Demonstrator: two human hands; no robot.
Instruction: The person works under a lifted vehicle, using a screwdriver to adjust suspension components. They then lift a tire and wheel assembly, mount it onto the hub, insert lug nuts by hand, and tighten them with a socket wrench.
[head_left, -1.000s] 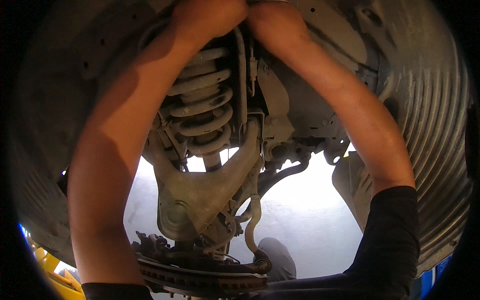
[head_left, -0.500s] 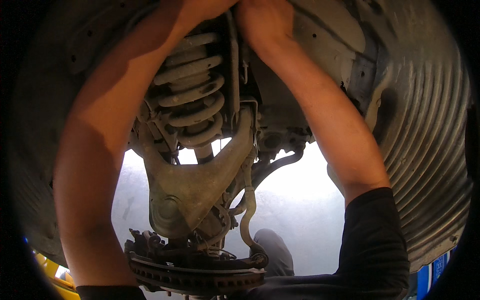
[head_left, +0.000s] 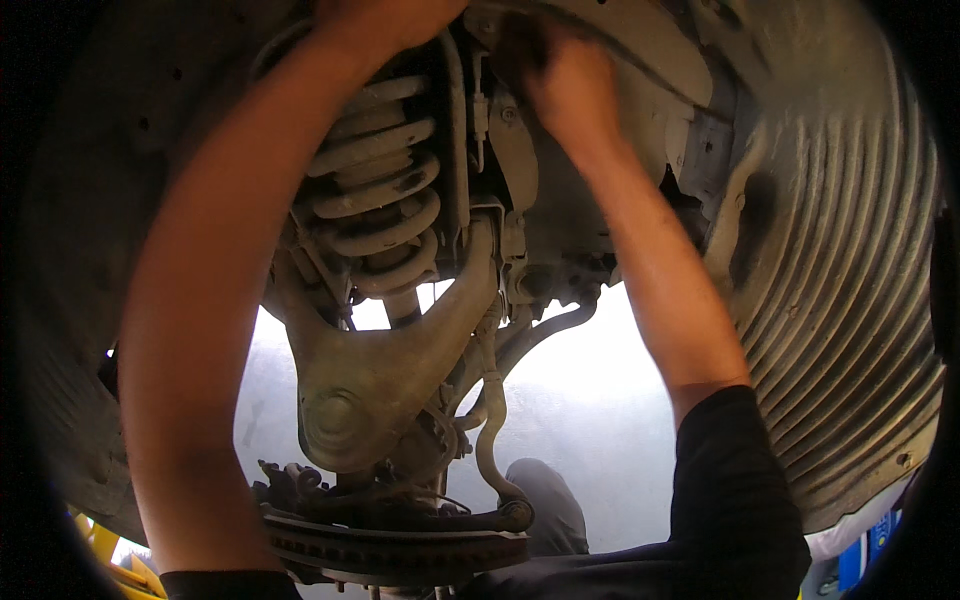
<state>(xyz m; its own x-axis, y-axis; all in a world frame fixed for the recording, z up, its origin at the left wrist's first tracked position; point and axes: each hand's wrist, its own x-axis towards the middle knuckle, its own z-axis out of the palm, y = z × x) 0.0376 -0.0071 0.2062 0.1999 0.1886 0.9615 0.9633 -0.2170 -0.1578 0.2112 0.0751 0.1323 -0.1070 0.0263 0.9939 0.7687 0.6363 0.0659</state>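
Wheel well (head_left: 840, 300), coil spring (head_left: 378, 202) (dull grey-brown)

A creased black cloth right sleeve (head_left: 738, 475) ends near the elbow, and the dark hem of a matching black left sleeve (head_left: 228, 584) shows. The left hand (head_left: 422, 16) and right hand (head_left: 572, 82) are bare; grey trouser cloth (head_left: 546, 500) covers a rounded knee.

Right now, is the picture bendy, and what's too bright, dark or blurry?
Yes: the head view is fisheye, black around its round rim; in the head view, the pale background glares white; in that same view, the right hand looks blurry, its far part lost in darkness.
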